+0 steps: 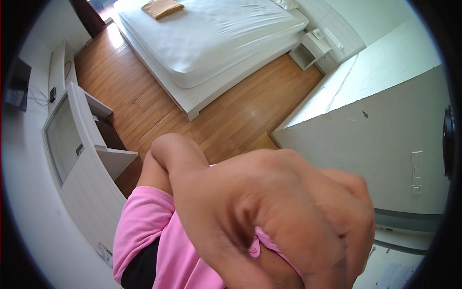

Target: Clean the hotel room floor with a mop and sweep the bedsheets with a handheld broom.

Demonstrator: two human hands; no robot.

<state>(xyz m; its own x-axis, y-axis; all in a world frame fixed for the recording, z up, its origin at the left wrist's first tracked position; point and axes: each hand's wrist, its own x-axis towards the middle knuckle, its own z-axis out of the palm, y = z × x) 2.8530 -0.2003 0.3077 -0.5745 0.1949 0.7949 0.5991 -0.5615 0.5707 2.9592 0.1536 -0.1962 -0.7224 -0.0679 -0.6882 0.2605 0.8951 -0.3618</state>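
Note:
My left hand (274,202) is very close to the camera and fills the lower middle of the view. Its fingers bend down toward the bottom edge, and the thumb (242,263) lies apart from them. The fingertips are cut off, so whether they grip anything is hidden. Behind the hand, the bent left forearm comes out of the sleeve of a pink buttoned shirt (187,249). A small pink button (253,250) shows in the gap between thumb and fingers. My right hand is out of view.
Ahead stands a bed with a white-sheeted mattress (216,39) and a folded tan cloth (162,9). A bedside table (312,47) adjoins it. White cabinets (86,141) line the left wall below a screen (18,85). A wall with switches (417,171) rises at right. Wooden floor (144,104) lies between.

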